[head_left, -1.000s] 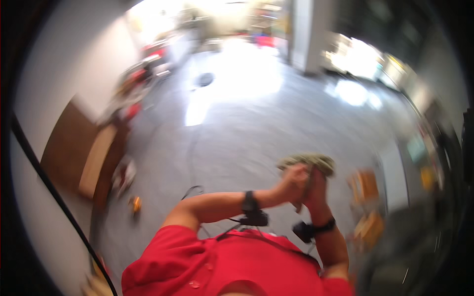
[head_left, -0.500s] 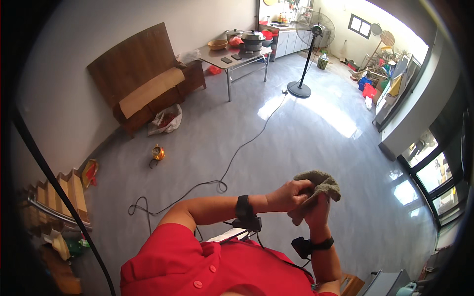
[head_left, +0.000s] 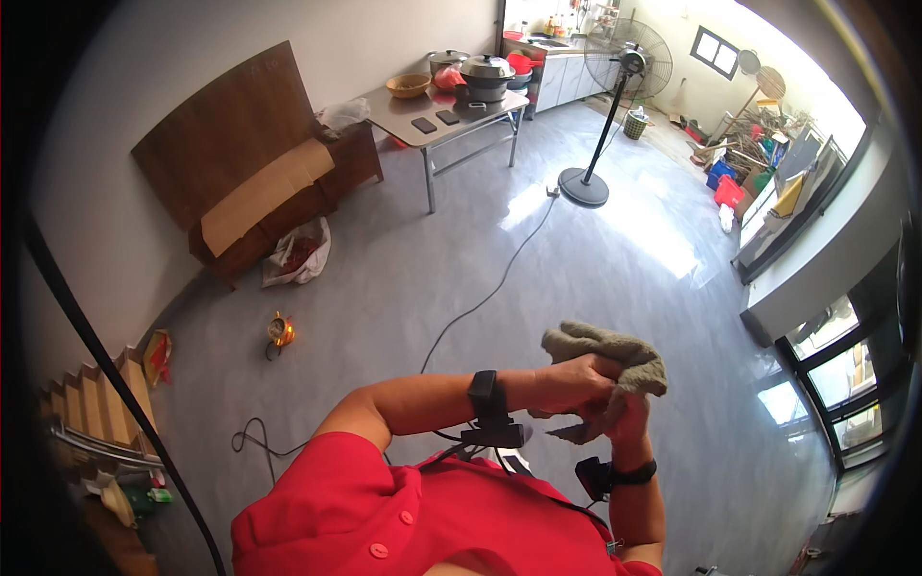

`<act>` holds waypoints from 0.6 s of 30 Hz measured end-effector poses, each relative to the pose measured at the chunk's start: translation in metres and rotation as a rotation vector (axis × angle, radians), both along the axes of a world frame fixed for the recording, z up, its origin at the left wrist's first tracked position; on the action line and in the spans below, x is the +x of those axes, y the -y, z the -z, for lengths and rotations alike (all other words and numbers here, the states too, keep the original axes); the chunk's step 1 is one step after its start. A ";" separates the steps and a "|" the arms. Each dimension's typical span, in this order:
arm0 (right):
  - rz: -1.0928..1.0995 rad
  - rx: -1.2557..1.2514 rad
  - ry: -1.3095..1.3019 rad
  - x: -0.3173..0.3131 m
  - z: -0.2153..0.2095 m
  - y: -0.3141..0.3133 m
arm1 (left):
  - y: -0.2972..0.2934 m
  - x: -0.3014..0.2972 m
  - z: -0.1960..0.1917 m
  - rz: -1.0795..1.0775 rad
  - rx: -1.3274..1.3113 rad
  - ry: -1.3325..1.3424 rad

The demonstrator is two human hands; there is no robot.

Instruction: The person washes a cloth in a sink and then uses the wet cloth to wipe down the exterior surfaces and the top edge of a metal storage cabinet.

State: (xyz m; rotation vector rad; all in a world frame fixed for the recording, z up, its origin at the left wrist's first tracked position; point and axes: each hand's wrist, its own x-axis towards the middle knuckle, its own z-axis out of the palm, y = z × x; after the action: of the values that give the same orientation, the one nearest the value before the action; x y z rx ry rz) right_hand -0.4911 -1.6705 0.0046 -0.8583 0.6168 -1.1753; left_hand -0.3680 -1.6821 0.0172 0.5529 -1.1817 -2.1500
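A greyish-green cloth (head_left: 615, 348) is bunched up in front of my chest, gripped by both hands. My left hand (head_left: 576, 382) is closed round its near folds. Just to the right and a little nearer, my right hand (head_left: 629, 419) also closes on the fabric, the two hands touching or nearly so. One part of the cloth flops over the far side of my hands, and a pointed corner hangs down between my wrists. Some of my fingertips are hidden in the folds.
A black cable (head_left: 461, 312) runs over the grey floor to a standing fan (head_left: 584, 186). Far left are a wooden bench (head_left: 279, 182) and a metal table (head_left: 423, 134) with pots. A small gold-coloured object (head_left: 280, 331) sits on the floor near the stairs (head_left: 91, 398).
The cloth has shifted slightly in my hands, with more of it spread over the left hand and a corner now hanging lower. My view has tilted a little.
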 end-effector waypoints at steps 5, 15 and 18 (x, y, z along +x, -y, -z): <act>-0.225 -0.090 -0.004 -0.010 0.016 0.107 | 0.083 0.009 -0.006 -0.109 -0.007 0.041; -0.323 0.114 -0.062 0.023 0.000 0.287 | 0.245 0.036 -0.010 -0.289 -0.089 0.047; -0.221 0.081 -0.035 0.022 0.013 0.333 | 0.300 0.032 0.017 -0.338 -0.192 0.207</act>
State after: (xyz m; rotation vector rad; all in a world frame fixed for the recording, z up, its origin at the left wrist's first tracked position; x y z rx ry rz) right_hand -0.4688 -2.0034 -0.0081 -0.8561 0.5781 -0.9317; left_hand -0.3357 -1.9820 -0.0002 0.8386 -1.2849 -1.7061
